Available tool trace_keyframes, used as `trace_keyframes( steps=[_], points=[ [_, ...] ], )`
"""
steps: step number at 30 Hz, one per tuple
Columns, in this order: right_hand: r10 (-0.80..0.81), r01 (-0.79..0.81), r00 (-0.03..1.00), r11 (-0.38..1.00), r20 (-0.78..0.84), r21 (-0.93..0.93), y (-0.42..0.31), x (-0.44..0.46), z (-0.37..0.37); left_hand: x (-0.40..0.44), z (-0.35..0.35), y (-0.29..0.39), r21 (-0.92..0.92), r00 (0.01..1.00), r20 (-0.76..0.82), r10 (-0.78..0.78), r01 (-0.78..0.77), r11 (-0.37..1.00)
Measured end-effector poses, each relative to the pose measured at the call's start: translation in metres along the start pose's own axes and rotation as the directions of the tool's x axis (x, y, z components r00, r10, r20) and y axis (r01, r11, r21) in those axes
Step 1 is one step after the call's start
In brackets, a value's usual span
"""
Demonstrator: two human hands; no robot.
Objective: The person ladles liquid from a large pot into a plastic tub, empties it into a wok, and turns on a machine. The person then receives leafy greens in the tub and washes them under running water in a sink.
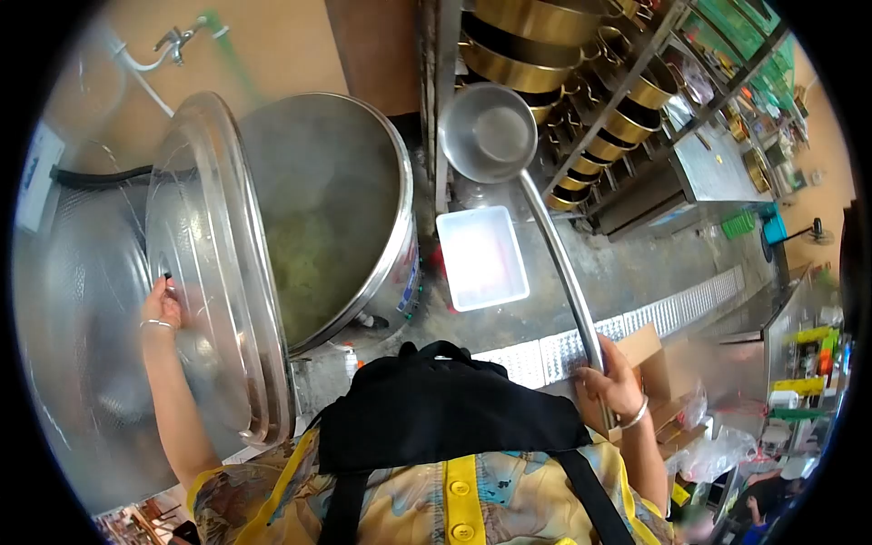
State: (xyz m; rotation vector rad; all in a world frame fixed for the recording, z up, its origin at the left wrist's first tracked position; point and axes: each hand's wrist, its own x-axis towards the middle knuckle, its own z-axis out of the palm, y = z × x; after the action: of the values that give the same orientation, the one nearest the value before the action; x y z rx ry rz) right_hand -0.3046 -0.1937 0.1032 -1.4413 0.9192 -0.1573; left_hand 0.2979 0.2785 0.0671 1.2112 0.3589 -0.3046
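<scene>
My left hand (162,304) is closed on the small dark handle of a large round metal lid (204,227). The lid stands tilted on edge at the left side of a big steel pot (397,222), leaving much of the pot's mouth uncovered. Steam hangs over a greenish liquid (318,254) inside it. In my right hand (619,386) is the long handle of a metal ladle (490,134), fingers wrapped around it. The ladle's bowl is up and forward, apart from the pot, and nothing shows in it.
A white plastic tub (481,259) sits on the floor right of the pot. Brass-coloured pots (518,68) are stacked on a metal rack behind the ladle. A cardboard box (668,363) lies near my right hand. A faucet (174,41) is on the wall.
</scene>
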Motion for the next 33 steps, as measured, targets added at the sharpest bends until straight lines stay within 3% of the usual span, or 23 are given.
trace_keyframes(
  steps=[3, 6, 7, 8, 10, 11, 14, 15, 17, 18, 19, 20, 21, 23, 25, 30, 33],
  points=[
    [0.006, 0.015, 0.99, 0.989, 0.14, -0.15, -0.051, 0.018, 0.01, -0.002, -0.002, 0.002, -0.042, 0.998, 0.061, -0.032, 0.034, 0.999],
    [-0.021, 0.161, 0.959, 0.862, 0.282, -0.481, -0.106, 0.069, 0.038, 0.012, -0.015, 0.003, -0.036, 0.994, 0.102, -0.039, 0.043, 0.998],
    [-0.368, 0.524, 0.852, 0.622, 0.373, -0.582, -0.1, 0.105, 0.048, 0.016, -0.017, 0.003, -0.046, 0.99, 0.13, -0.05, 0.056, 0.997],
    [-0.618, 0.751, 0.607, 0.24, 0.501, -0.615, -0.096, 0.138, 0.059, 0.017, -0.017, 0.003, -0.07, 0.991, 0.123, -0.055, 0.064, 0.996],
    [-0.295, 0.517, 0.848, 0.277, 0.44, -0.81, -0.135, 0.166, 0.105, 0.01, -0.012, 0.002, -0.084, 0.991, 0.133, -0.027, 0.038, 0.996],
    [-0.182, 0.447, 0.892, 0.216, 0.414, -0.868, -0.149, 0.18, 0.126, 0.006, -0.008, 0.001, -0.099, 0.99, 0.141, -0.005, 0.019, 0.995],
    [-0.105, 0.452, 0.89, 0.071, 0.444, -0.889, -0.167, 0.202, 0.177, -0.004, 0.004, 0.0, -0.12, 0.994, 0.106, 0.014, -0.001, 0.993],
    [-0.124, 0.518, 0.85, 0.02, 0.512, -0.855, -0.165, 0.208, 0.188, -0.007, 0.005, 0.0, -0.128, 0.996, 0.084, 0.019, -0.008, 0.992],
    [0.116, 0.631, 0.773, -0.041, 0.624, -0.775, -0.154, 0.23, 0.207, -0.012, 0.007, -0.001, -0.116, 0.99, 0.14, 0.004, 0.012, 0.993],
    [0.12, 0.551, 0.776, 0.349, 0.619, -0.758, -0.15, 0.232, 0.208, -0.014, 0.01, -0.003, -0.122, 0.993, 0.114, 0.028, -0.014, 0.992],
    [0.126, 0.385, 0.775, 0.684, 0.619, -0.62, -0.143, 0.23, 0.207, -0.016, 0.013, -0.004, -0.126, 0.995, 0.086, 0.053, -0.041, 0.991],
    [0.183, 0.034, 0.791, 0.94, 0.583, -0.341, -0.131, 0.227, 0.206, -0.019, 0.016, -0.005, -0.139, 0.995, 0.077, 0.059, -0.048, 0.989],
    [0.208, -0.137, 0.749, 0.977, 0.63, -0.161, -0.133, 0.214, 0.202, -0.023, 0.022, -0.006, -0.148, 0.995, 0.078, 0.069, -0.057, 0.987],
    [0.201, -0.401, 0.64, 0.911, 0.741, 0.1, -0.121, 0.206, 0.192, -0.03, 0.028, -0.006, -0.143, 0.996, 0.032, 0.078, -0.073, 0.987],
    [0.122, -0.414, 0.615, 0.891, 0.779, 0.186, -0.117, 0.188, 0.178, -0.021, 0.02, -0.005, -0.142, 0.993, 0.092, 0.07, -0.057, 0.988],
    [0.055, -0.459, 0.608, 0.838, 0.792, 0.295, -0.146, 0.122, 0.135, -0.031, 0.026, -0.003, -0.051, 0.998, 0.06, 0.031, -0.028, 0.998],
    [0.02, -0.36, 0.682, 0.879, 0.731, 0.312, -0.154, 0.087, 0.109, -0.031, 0.028, -0.005, -0.035, 0.998, 0.055, 0.009, -0.007, 0.999]
  ],
)
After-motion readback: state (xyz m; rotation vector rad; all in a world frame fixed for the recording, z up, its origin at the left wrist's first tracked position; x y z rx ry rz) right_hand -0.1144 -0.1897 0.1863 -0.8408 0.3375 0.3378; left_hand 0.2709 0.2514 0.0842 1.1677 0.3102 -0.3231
